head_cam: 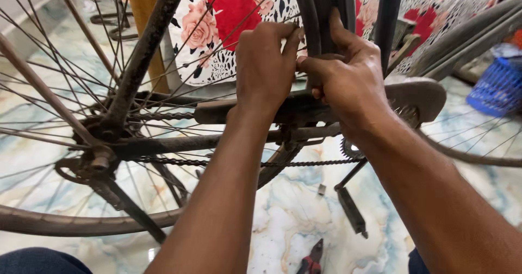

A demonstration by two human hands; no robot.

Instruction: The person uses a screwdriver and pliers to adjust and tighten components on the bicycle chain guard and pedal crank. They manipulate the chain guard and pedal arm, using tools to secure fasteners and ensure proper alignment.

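In the head view, a bicycle was seen from close above, with its rear wheel (49,219) filling the left of the frame. Both hands were raised to the black rubber tyre (321,7) at the top centre, where it curved down past the frame tubes. The left hand (266,67) was curled almost closed, its fingertips pinching the edge of the rubber. The right hand (345,73) was likewise nearly closed, with the thumb laid up along the tyre and the fingers hooked round its edge, touching the left hand's fingertips.

The tyre was judged to be soft and pliable along its wall but stiffer at the bead, fairly light and grippy rather than slippery, so that it would best be held at the edge with pinching fingers, as was being done. Whether an inner tube was also gripped could not be told.

Below the hands the rusty chain guard (418,97) and the chain (304,163) were seen, with a pedal (352,211) hanging under them. Red-handled pliers (311,260) lay on the marbled floor (283,219), well apart from the hands. A floral cloth (217,18) hung behind the wheel, and a blue basket (500,86) stood at the right.
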